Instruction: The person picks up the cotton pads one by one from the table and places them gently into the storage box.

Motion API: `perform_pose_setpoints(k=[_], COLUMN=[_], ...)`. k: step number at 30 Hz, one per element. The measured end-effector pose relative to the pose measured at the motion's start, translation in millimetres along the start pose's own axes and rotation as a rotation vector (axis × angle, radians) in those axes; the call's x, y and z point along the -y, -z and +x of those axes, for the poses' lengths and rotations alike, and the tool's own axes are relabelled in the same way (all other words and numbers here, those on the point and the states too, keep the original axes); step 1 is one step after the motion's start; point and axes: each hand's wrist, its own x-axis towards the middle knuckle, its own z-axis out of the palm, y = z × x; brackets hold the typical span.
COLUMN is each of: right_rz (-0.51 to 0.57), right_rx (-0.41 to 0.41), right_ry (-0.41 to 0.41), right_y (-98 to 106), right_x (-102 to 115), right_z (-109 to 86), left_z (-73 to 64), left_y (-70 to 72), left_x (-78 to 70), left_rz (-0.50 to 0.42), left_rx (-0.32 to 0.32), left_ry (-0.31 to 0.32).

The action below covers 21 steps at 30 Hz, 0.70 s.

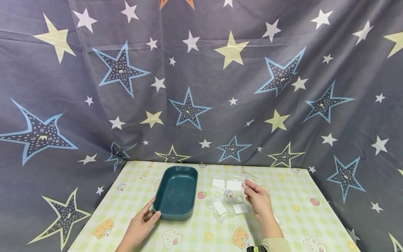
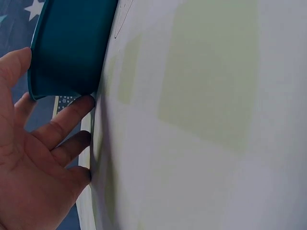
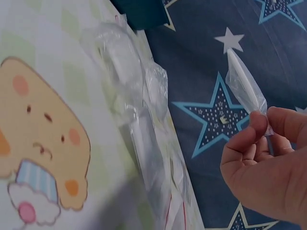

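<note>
A deep teal rectangular baking dish point(image 1: 176, 192) stands on the table at centre-left. My left hand point(image 1: 140, 222) is at its near-left corner, thumb at the front and a finger along the left side; the other fingers spread below the rim in the left wrist view. To the right, my right hand point(image 1: 259, 200) pinches the edge of a small clear plastic bag point(image 3: 244, 84) between thumb and fingertips. A flat white rectangle point(image 1: 234, 185) shows inside that raised bag. More clear bags point(image 3: 127, 57) with white pieces point(image 1: 240, 209) lie loosely grouped beneath and beside this hand.
A green-checked tablecloth point(image 1: 201, 238) with cartoon bears and rabbits covers the table. Behind and at both sides hangs a dark grey curtain point(image 1: 201, 77) printed with stars. One bag is partly hidden behind the right forearm point(image 1: 271, 227).
</note>
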Motion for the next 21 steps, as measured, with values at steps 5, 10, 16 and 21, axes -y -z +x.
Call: perform_pose_setpoints(k=[5, 10, 16, 21], right_rz=[0.005, 0.003, 0.007, -0.036], right_rx=[0.047, 0.091, 0.159, 0.206], right_ry=[0.007, 0.030, 0.053, 0.073], right_y=[-14, -30, -52, -75], right_x=[1, 1, 2, 1], right_z=[-3.4, -8.1, -13.1, -16.4], left_z=[-0.3, -0.1, 1.3, 2.7], left_y=[1.2, 1.4, 0.1, -1.0], left_x=[0.6, 2.3, 4.1, 4.9], left_rz=[-0.005, -0.010, -0.012, -0.017], left_rx=[0.004, 0.006, 0.002, -0.004], left_ry=[0.004, -0.001, 0.000, 0.011])
